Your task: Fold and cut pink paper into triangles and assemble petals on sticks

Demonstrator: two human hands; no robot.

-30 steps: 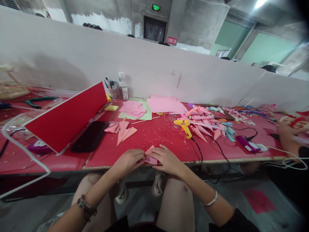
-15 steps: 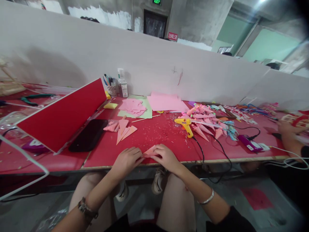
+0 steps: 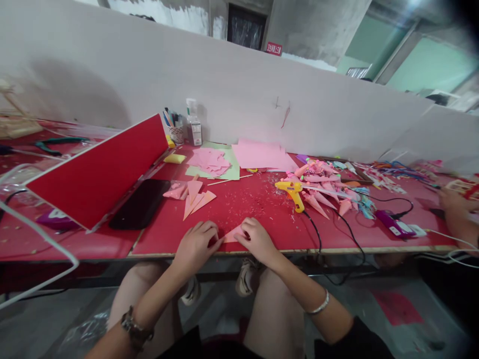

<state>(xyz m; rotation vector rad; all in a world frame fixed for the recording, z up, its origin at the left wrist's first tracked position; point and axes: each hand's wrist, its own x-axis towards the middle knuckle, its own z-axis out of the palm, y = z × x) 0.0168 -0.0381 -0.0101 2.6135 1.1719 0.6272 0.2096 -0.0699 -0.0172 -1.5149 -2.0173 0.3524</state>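
the light is even and muted, with a hazy bluish glare (image 3: 413, 6) at upper right, a soft shadow (image 3: 75, 89) on the pale partition (image 3: 232, 94), and stretched, blurry side edges.

Held pink paper (image 3: 232, 234) part-hidden, co-worker's arm (image 3: 462, 225) cropped

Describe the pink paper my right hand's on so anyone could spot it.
On the red tabletop, go to the near edge. The pink paper lies there, tapering toward the left hand. Unlike pink pieces farther back, it has the right hand on it.
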